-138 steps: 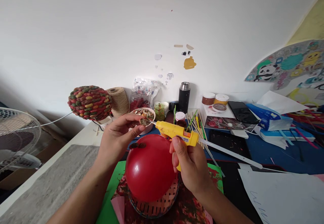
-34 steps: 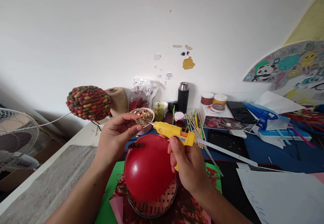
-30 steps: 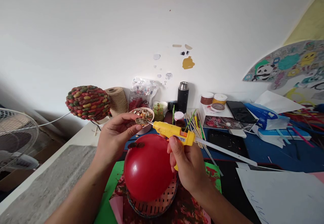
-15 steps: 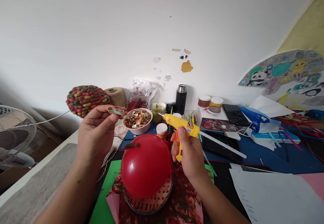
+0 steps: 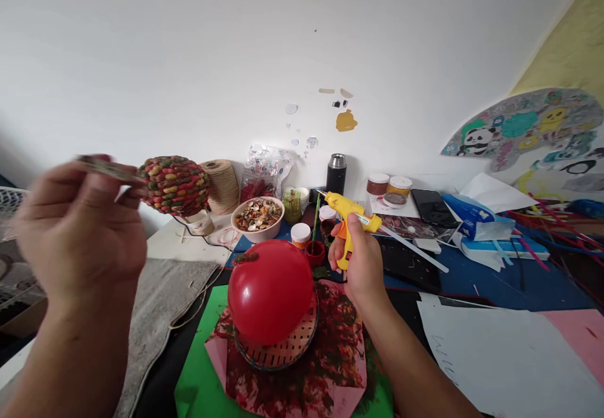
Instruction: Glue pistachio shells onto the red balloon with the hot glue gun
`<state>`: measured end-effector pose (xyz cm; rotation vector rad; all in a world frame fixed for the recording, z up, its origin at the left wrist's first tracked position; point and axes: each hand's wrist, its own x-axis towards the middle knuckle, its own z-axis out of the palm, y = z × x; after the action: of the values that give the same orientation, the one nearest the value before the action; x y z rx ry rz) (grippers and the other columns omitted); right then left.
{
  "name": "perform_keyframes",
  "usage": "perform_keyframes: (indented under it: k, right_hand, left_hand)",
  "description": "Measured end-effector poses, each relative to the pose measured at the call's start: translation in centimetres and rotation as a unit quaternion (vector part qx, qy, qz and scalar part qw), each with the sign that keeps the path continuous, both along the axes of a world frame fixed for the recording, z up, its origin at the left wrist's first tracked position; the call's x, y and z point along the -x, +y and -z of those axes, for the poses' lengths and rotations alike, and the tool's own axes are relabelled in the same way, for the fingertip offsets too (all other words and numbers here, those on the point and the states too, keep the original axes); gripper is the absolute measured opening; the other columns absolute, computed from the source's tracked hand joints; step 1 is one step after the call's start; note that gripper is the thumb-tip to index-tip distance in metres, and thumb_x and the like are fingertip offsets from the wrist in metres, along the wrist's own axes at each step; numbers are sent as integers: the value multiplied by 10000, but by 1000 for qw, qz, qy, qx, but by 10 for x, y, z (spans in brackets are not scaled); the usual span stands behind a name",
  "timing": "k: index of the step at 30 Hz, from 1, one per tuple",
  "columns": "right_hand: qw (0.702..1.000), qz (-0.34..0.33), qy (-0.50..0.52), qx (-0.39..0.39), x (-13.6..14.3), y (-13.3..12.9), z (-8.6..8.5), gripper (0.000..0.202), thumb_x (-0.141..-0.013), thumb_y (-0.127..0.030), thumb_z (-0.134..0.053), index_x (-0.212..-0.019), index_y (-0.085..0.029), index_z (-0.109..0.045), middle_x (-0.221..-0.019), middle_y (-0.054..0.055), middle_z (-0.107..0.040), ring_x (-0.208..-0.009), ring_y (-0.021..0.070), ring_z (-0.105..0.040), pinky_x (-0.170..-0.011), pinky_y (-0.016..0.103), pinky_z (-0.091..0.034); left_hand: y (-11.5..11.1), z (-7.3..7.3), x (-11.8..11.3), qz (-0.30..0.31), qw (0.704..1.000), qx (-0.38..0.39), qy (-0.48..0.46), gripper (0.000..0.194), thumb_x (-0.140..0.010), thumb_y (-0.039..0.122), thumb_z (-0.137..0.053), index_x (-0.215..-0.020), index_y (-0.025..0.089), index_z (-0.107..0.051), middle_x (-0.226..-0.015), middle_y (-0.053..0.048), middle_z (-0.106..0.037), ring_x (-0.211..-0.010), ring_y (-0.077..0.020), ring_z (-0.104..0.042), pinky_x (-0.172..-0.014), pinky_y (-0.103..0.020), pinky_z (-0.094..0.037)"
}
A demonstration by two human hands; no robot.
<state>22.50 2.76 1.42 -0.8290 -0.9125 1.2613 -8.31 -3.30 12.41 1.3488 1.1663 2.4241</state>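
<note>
My left hand (image 5: 85, 229), raised at the left and smeared by motion, pinches a small flat brownish piece (image 5: 111, 169). My right hand (image 5: 361, 254) is wrapped round the handle of a yellow glue gun (image 5: 352, 213), its nozzle pointing up and left and a pale glue stick (image 5: 415, 249) out of its back. Between the hands a red balloon (image 5: 271, 295) rests in a woven basket (image 5: 283, 358). Small dark brown pieces (image 5: 246, 258) sit on the balloon's upper left. Behind it is a bowl (image 5: 257, 235) of mixed shell-like pieces.
A multicoloured knobbly ball (image 5: 173, 185) and a twine spool (image 5: 221, 185) stand at the back left. A black flask (image 5: 336, 175), paint jars (image 5: 377, 185) and a phone (image 5: 433, 208) are behind and right. White paper (image 5: 491, 349) lies at the right.
My left hand has moved left and up with the flat piece, away from the balloon. My right hand and the glue gun are slightly farther right and higher in view.
</note>
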Motion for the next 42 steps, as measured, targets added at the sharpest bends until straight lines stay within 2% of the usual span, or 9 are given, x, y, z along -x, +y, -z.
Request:
perform_keyframes:
  k: [1,3,6,9,14,20,30,37,42]
  right_hand:
    - [1000,-1,0,-1,0,0,-1,623,-922,-826,-739,-789,-220,-682,-443,-83,-464,-343,134,-461,-365,261,-299]
    - [1000,-2,-6,-1,0,0,-1,627,-917,-830,-737,-789,-219,-688,-446,-80,-471,-349,136,-468,-370,263,-310]
    - [1000,0,-13,1,-1,0,-1,648,-910,-851,-726,-789,-215,-697,-448,-75,-478,-350,135,-464,-369,260,-294]
    - [1000,-1,-3,-1,-2,1,0,642,-916,-839,-736,-795,-209,-713,-447,-76,-479,-351,129,-458,-378,252,-316]
    - [1000,-11,-3,-3,-1,1,3,612,-943,-797,-750,-781,-208,-717,-436,-74,-489,-346,128,-467,-395,259,-351]
    - [1000,-25,-2,-8,2,-2,4,637,-946,-818,-755,-762,-210,-705,-458,-72,-486,-376,123,-499,-399,239,-362]
    - [999,-38,-11,-24,4,-1,10,648,-966,-816,-737,-746,-207,-708,-454,-81,-489,-340,113,-520,-406,230,-384]
    - [998,-45,-43,-29,4,-2,15,648,-1040,-785,-673,-774,-197,-733,-452,-55,-542,-358,111,-539,-401,215,-361]
    - [998,-54,-34,-28,5,-5,12,638,-1005,-796,-717,-769,-204,-730,-446,-58,-529,-359,119,-537,-382,217,-357]
  left_hand:
    - [0,5,-6,-4,999,-30,12,314,-652,309,-1070,-863,268,-841,-863,43,-803,-809,-143,-705,-798,-303,-591]
    - [0,16,-20,45,990,78,109,254,-726,261,-1054,-925,264,-896,-895,0,-844,-815,-174,-728,-791,-317,-600]
    - [0,26,-38,89,921,154,347,142,-861,348,-976,-983,294,-926,-943,-41,-872,-880,-261,-765,-803,-370,-598]
    - [2,24,-47,93,877,147,447,178,-932,391,-908,-1103,345,-924,-948,-45,-887,-911,-296,-784,-839,-394,-599]
    - [6,18,-59,96,838,170,509,106,-961,430,-855,-962,343,-915,-917,-63,-882,-944,-328,-778,-904,-422,-575]
    - [2,26,-70,123,794,156,575,107,-1042,326,-784,-994,328,-880,-1009,-58,-885,-998,-305,-774,-981,-427,-518]
    - [-11,21,-81,7,690,104,716,211,-1148,218,-640,-1010,209,-800,-1040,-82,-826,-1011,-291,-701,-912,-449,-485]
    - [4,13,-73,94,698,144,695,118,-1097,199,-728,-1009,220,-804,-1032,-56,-833,-985,-258,-720,-921,-410,-514]
    - [6,14,-73,66,686,143,710,124,-1089,215,-735,-983,229,-798,-1052,-60,-840,-1012,-271,-724,-942,-423,-505]
